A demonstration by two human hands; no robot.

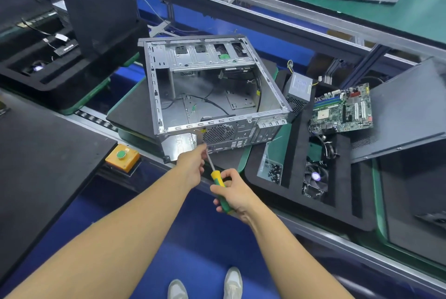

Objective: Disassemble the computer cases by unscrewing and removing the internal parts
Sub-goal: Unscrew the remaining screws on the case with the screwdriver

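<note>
Yellow-green screwdriver [215, 175] grasped in right grip [233, 193], left grip [191, 166] pinching shaft, tip at computer case [241, 134]

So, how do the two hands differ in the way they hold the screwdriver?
The left hand is up at the thin metal shaft, close to the rear panel of the computer case; the right hand is lower, at the handle. The left hand pinches the shaft with its fingertips, while the right hand wraps its fingers round the yellow-green handle. Both hold the same screwdriver.
</note>
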